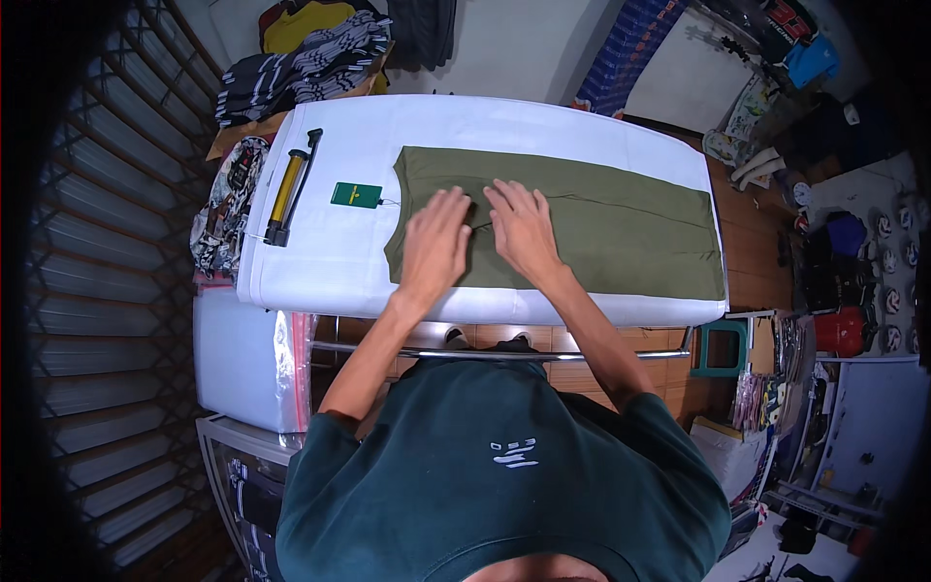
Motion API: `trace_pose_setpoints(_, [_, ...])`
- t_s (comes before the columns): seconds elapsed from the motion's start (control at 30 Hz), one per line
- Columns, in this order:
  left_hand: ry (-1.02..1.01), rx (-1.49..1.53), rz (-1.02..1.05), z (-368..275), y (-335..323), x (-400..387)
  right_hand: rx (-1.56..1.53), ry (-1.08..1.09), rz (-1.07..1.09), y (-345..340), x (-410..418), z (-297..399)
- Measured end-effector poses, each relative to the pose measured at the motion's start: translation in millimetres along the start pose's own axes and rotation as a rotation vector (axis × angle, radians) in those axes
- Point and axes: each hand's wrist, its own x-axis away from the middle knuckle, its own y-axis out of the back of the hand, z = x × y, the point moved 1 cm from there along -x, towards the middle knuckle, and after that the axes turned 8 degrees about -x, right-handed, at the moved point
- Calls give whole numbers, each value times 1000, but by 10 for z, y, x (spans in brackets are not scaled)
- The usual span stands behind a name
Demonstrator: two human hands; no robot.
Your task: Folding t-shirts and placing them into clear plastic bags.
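An olive-green folded garment [625, 218] lies flat, lengthwise, on a table with a white cover [334, 269]. My left hand [436, 236] rests palm down on its left part, fingers slightly spread. Just to the right, my right hand [520, 225] also lies palm down on the cloth, its fingers a little apart. Neither hand grips anything that shows. A dark green hang tag [356, 195] with a yellow mark is tied by a thin cord to the garment's left end. Farther left on the cover is a yellow and black hand pump [287, 193] with a black hose.
Piled patterned clothes [305, 69] stand beyond the table's back left corner, with more patterned fabric [229, 204] along its left side. Clear plastic packaging [251, 364] is stacked at the near left. A metal rail [509, 356] runs along my side; a green plastic stool [720, 349] stands right.
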Motion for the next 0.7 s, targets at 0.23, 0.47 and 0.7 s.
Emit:
trace_pose_setpoints(0.23, [149, -225, 375, -63, -267, 216, 119, -104, 183, -127, 106, -54])
trace_pose_setpoints(0.47, [198, -185, 331, -49, -227, -82, 91, -200, 19, 56, -89, -228])
trace_pose_setpoints(0.7, [259, -310, 274, 420, -545, -593, 311, -704, -146, 253, -226, -1207])
